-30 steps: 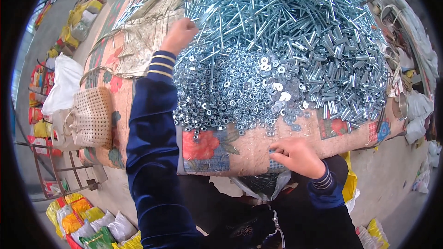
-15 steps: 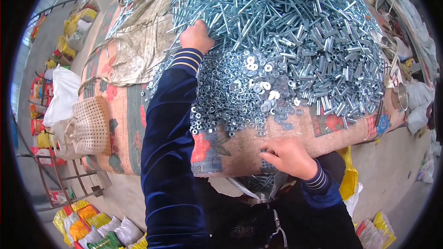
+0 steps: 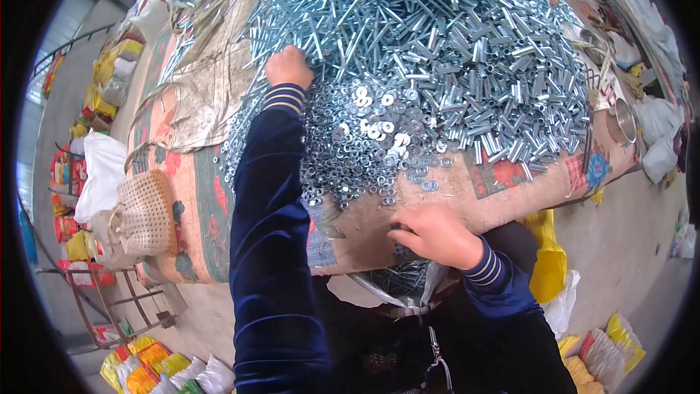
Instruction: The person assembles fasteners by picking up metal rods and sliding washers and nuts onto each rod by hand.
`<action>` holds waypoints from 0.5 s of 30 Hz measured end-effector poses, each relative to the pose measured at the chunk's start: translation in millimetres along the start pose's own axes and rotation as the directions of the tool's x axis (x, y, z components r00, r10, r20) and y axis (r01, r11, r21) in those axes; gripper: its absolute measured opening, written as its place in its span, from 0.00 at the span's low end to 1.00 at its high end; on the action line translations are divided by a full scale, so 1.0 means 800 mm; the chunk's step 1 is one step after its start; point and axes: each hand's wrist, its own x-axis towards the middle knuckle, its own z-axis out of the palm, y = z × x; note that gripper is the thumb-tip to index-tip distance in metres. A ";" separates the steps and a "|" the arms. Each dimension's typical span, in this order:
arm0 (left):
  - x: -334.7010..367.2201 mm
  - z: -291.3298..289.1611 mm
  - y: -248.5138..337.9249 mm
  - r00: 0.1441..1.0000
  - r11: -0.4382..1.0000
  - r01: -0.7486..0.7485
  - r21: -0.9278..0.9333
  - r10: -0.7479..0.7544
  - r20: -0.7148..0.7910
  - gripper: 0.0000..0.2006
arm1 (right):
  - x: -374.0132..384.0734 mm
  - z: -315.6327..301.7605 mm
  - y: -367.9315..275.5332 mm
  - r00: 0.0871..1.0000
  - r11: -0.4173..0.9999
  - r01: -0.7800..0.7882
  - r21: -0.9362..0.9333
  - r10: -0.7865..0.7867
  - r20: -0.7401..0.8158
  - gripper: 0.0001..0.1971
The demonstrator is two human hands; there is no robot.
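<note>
A big heap of thin metal rods (image 3: 350,11) covers the far part of the table. My left hand (image 3: 289,68) is at the heap's left edge with its fingers curled; what they hold, if anything, is hidden. Just in front lie small nuts (image 3: 332,149), with flat washers (image 3: 386,120) to their right and short metal tubes (image 3: 503,102) further right. Near the table's front edge, my right hand (image 3: 440,233) has thumb and fingers pinched around something small and dark. Below it, a clear plastic bag (image 3: 430,284) with metal pieces inside hangs against my lap.
A patterned cloth (image 3: 204,211) covers the table. On the left are a dirty cloth sack (image 3: 208,91) and a cream woven basket (image 3: 146,211). A metal cup (image 3: 622,120) stands at the right edge. Colourful bags (image 3: 149,361) lie on the floor, beside a metal frame (image 3: 117,299).
The view has shifted a little. My left hand stays at the rods, its fingers still curled. My right hand stays pinched by the front edge, above the bag.
</note>
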 end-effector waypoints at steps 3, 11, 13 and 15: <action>0.001 0.000 -0.013 0.999 1.000 -0.023 0.009 0.023 0.030 0.07 | -0.003 -0.001 0.002 1.000 1.000 0.011 0.015 -0.011 0.003 0.09; -0.006 -0.029 -0.030 0.973 0.990 -0.143 0.002 0.140 0.184 0.13 | -0.004 -0.006 0.004 0.999 1.000 -0.009 -0.025 0.010 0.052 0.09; -0.011 -0.056 -0.041 0.944 0.980 -0.197 -0.003 0.191 0.270 0.14 | -0.004 -0.005 0.004 0.999 1.000 0.005 -0.023 -0.004 0.047 0.09; -0.016 -0.085 -0.059 0.918 0.961 -0.277 0.015 0.260 0.298 0.14 | -0.006 0.000 0.006 0.999 0.997 0.035 -0.067 -0.035 -0.001 0.10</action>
